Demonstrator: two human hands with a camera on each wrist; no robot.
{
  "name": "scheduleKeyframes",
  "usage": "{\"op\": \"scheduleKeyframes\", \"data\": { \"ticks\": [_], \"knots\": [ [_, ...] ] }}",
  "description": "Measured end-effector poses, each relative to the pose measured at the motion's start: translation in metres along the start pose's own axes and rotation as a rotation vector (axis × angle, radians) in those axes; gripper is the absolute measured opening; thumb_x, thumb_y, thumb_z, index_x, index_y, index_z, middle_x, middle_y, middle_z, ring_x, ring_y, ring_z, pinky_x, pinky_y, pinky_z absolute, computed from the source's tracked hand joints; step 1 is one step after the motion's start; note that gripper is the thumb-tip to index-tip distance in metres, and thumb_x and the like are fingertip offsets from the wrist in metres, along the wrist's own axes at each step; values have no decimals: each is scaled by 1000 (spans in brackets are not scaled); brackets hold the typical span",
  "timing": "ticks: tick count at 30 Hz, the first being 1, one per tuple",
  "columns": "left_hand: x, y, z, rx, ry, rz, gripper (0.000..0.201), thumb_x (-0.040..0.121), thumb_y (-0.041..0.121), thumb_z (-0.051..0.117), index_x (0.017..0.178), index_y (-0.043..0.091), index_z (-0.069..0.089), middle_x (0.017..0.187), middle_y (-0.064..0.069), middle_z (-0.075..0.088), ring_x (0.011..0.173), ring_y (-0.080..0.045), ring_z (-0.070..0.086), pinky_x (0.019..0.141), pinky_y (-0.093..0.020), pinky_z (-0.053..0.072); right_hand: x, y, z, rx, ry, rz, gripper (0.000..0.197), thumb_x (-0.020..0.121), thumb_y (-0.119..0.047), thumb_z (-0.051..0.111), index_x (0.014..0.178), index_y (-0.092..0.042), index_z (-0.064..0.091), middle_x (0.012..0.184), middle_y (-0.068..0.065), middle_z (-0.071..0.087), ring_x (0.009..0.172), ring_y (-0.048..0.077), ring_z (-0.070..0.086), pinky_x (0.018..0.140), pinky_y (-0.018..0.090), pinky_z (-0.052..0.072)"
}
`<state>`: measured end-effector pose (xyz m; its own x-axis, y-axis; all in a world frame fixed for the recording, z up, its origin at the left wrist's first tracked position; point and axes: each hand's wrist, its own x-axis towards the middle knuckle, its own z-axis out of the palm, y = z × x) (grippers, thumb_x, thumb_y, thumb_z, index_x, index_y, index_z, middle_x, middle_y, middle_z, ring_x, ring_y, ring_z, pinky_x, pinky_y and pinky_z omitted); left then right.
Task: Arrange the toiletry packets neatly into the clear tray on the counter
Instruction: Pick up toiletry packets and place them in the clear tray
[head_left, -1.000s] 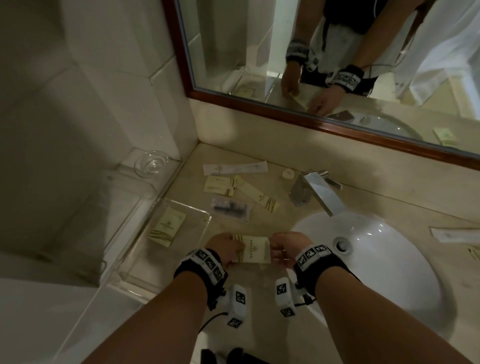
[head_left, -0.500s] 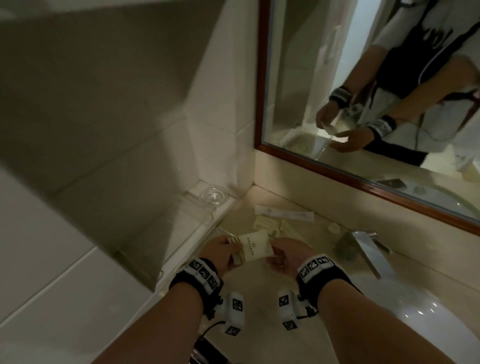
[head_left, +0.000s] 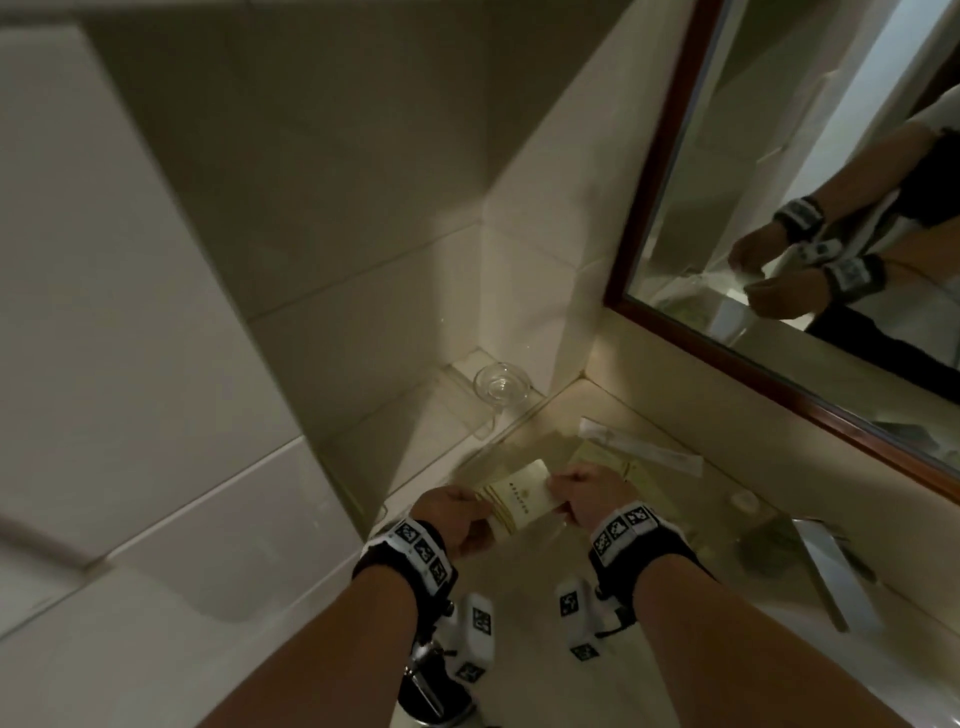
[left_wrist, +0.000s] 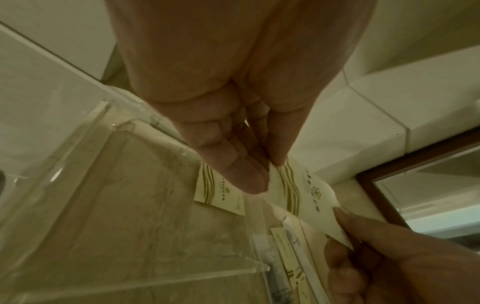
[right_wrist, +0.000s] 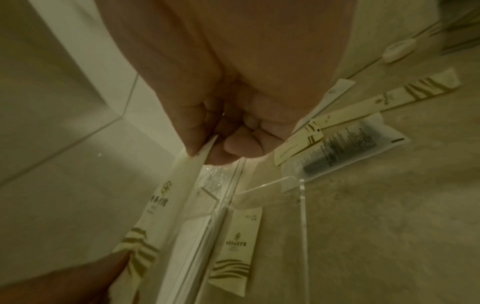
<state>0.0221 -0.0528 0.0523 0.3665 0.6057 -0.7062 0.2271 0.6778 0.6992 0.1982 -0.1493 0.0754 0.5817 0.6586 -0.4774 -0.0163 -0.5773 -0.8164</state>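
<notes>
Both hands hold one cream toiletry packet (head_left: 522, 496) with gold stripes in the air. My left hand (head_left: 480, 501) pinches its left end and my right hand (head_left: 558, 488) pinches its right end. It hangs just above the clear tray (left_wrist: 103, 185), whose acrylic walls show in both wrist views. One matching cream packet (right_wrist: 236, 244) lies flat inside the tray. Beyond the tray's right wall lie a long cream packet (right_wrist: 389, 96), a small cream packet (right_wrist: 298, 148) and a translucent packet (right_wrist: 345, 148) with dark print. A long white wrapped item (head_left: 639, 447) lies near the back wall.
A small glass dish (head_left: 501, 384) sits on a ledge in the corner behind the tray. The tiled wall stands close on the left, the framed mirror (head_left: 675, 332) above the counter. A chrome faucet (head_left: 826, 561) and a round white cap (head_left: 744, 500) are to the right.
Both hands have carried the packet left and away from the basin to above the tray, keeping their hold. The head view has swung left and up.
</notes>
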Motion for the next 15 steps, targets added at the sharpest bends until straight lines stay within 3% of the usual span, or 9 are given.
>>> {"op": "scheduleKeyframes", "data": {
  "ticks": [3,7,10,13,15],
  "knots": [
    [12,-16,-1,7,24,-63,17,84,-4,71,79,7,59,86,-24,68,62,-29,65,70,-50,61,10,9,4,-83,12,7,7,90,-21,68,85,-17,73,78,4,75,71,21,71,64,35,59],
    [29,-37,1,36,69,-105,13,84,-3,73,83,4,61,81,-22,67,60,-29,65,75,-52,61,25,26,7,-42,15,106,12,94,-16,63,89,-10,72,80,13,74,73,28,69,77,48,61],
    [39,-49,3,71,114,-131,17,86,-2,71,76,6,60,80,-21,68,69,-31,66,85,-59,57,33,42,5,9,16,161,15,95,-16,60,88,-8,71,84,14,74,76,31,70,80,50,60],
    [53,-63,4,101,130,-134,13,86,1,71,78,7,63,85,-22,73,80,-35,69,86,-63,56,39,56,-1,60,89,185,20,95,-15,59,78,-12,69,81,16,74,72,29,68,78,50,59],
    [61,-70,6,123,144,-137,10,86,-1,69,80,5,64,89,-24,73,83,-37,71,84,-62,56,44,64,-5,86,120,201,20,95,-16,59,81,-9,71,78,15,73,69,27,67,77,49,60]
  ]
}}
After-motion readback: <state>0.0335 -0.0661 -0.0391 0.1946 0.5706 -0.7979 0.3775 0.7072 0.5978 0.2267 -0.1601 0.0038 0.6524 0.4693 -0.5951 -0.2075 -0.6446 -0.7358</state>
